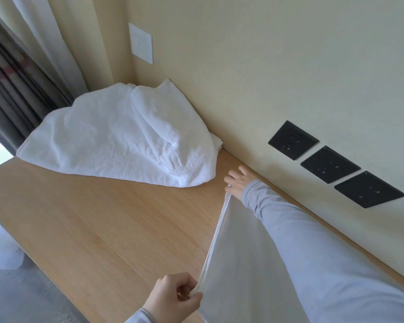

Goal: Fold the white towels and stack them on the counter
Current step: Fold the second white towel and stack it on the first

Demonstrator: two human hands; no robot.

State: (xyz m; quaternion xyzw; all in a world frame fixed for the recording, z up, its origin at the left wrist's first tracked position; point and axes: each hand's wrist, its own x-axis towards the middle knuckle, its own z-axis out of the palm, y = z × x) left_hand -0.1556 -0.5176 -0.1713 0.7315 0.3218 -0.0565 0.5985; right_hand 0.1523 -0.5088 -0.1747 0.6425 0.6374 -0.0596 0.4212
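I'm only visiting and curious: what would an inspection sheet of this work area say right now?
Surface: wooden counter running along the wall.
Job's things: held towel stretched between both hands above the counter; towel heap lying rumpled in the far corner.
Clutter: nothing seen.
Grippers: left hand pinches the held towel's near corner with its fingers; right hand holds the far corner.
Cables: nothing seen.
Surroundings: three black sockets and a white switch plate on the wall; curtains at the left.
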